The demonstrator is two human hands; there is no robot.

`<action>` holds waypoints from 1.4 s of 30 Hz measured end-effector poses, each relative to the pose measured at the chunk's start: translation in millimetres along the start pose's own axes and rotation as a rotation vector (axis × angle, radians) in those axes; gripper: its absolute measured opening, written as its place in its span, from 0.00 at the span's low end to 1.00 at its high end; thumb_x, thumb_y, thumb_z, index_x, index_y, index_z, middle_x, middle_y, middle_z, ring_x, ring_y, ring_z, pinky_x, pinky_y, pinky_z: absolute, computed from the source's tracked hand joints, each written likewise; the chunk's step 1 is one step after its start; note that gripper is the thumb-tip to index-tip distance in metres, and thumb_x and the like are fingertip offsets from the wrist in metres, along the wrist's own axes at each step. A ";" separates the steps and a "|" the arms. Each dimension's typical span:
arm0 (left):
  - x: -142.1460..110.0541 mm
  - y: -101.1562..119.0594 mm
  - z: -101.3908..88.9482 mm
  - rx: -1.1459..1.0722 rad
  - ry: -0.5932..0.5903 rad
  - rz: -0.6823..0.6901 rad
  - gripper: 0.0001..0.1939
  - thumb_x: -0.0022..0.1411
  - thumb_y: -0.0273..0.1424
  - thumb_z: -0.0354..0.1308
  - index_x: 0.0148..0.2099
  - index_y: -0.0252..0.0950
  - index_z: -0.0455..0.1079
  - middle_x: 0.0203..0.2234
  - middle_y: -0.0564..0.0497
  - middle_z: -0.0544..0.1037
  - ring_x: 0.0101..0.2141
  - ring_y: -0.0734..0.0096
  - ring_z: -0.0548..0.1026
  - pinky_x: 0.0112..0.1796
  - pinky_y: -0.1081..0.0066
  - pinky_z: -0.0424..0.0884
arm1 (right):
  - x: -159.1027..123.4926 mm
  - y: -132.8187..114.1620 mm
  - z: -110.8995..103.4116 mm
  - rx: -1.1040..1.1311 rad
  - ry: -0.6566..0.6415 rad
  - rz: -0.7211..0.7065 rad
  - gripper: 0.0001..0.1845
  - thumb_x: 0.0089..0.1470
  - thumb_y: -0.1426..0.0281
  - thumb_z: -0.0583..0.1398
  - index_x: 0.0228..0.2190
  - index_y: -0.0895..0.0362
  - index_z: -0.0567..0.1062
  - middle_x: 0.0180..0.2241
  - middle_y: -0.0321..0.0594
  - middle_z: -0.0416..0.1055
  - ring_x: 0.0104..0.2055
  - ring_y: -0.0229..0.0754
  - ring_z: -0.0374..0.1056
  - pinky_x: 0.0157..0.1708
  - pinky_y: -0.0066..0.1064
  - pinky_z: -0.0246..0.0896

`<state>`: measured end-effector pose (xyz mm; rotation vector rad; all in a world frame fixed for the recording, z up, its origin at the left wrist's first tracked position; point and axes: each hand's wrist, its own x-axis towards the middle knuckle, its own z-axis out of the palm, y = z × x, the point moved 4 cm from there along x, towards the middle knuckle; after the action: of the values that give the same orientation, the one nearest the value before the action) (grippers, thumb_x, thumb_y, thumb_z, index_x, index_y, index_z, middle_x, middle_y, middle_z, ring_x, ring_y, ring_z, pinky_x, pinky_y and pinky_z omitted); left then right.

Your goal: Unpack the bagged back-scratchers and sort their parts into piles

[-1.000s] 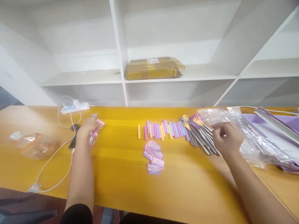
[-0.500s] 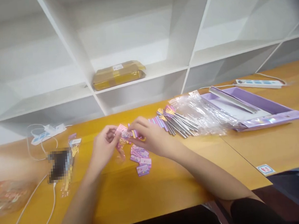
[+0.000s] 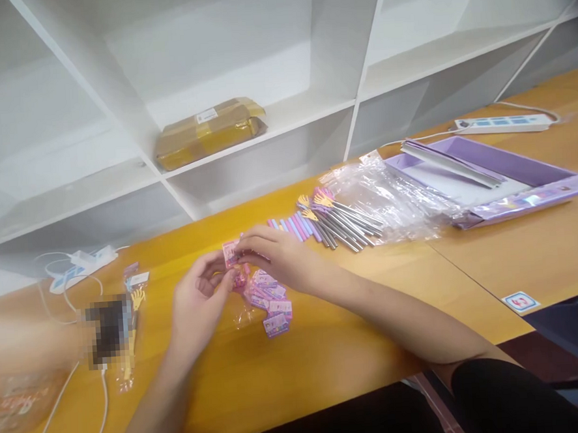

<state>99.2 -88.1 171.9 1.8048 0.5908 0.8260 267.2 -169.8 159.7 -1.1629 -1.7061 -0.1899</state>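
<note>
A small pink printed card (image 3: 230,253) stands tilted between my two hands. My left hand (image 3: 199,307) is closed, its thumb and fingers pinching a small clear packet with something pink (image 3: 240,278) inside. My right hand (image 3: 284,259) curls its fingers over the card's right edge; its thumb is hidden. Below them, a pile of small pink and purple printed cards (image 3: 275,305) lies on the table. Pink, purple and blue sticks (image 3: 297,226) lie in a row beyond my right hand.
Silver rods with small hand-shaped ends (image 3: 345,219), clear plastic bags (image 3: 385,194) and an open purple box (image 3: 511,170) lie to the right. At left are a bagged hand-shaped stick (image 3: 131,331), cables and a power strip (image 3: 84,268). A taped parcel (image 3: 210,133) sits on the shelf.
The pink card has turned more upright between my fingers, and the packet's pink content now shows below it. The view has tilted. At the left edge a blurred pale shape has come in.
</note>
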 end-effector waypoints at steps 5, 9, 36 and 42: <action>-6.1 -3.5 -5.1 -0.017 -0.003 -0.013 0.17 0.65 0.37 0.71 0.54 0.39 0.79 0.52 0.43 0.84 0.53 0.57 0.83 0.52 0.60 0.83 | -1.2 -2.4 0.1 -0.008 0.002 -0.024 0.10 0.76 0.70 0.57 0.47 0.58 0.79 0.45 0.46 0.78 0.47 0.42 0.76 0.48 0.36 0.75; -12.4 -2.8 -8.0 -0.006 -0.003 -0.012 0.17 0.66 0.36 0.71 0.55 0.40 0.79 0.52 0.43 0.84 0.52 0.57 0.83 0.53 0.59 0.83 | -2.6 -9.1 0.2 -0.045 -0.038 -0.097 0.12 0.77 0.72 0.54 0.47 0.59 0.79 0.46 0.46 0.78 0.47 0.42 0.75 0.48 0.35 0.75; -23.8 -3.7 0.5 0.035 -0.113 0.044 0.12 0.75 0.32 0.61 0.59 0.40 0.73 0.45 0.48 0.81 0.32 0.74 0.77 0.34 0.73 0.79 | 9.0 5.1 -38.9 0.341 -0.221 0.015 0.15 0.74 0.78 0.51 0.43 0.57 0.77 0.41 0.39 0.76 0.39 0.35 0.73 0.42 0.30 0.69; -24.3 -8.7 -1.9 0.100 -0.109 0.048 0.13 0.75 0.34 0.62 0.59 0.40 0.74 0.46 0.47 0.80 0.36 0.70 0.78 0.36 0.72 0.78 | 11.1 -1.4 -38.6 0.376 -0.263 0.089 0.03 0.72 0.70 0.63 0.43 0.56 0.78 0.46 0.42 0.76 0.49 0.41 0.72 0.51 0.35 0.69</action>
<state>81.9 -101.3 157.8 1.9490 0.5276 0.7356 290.9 -187.1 187.3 -1.0084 -1.8134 0.3410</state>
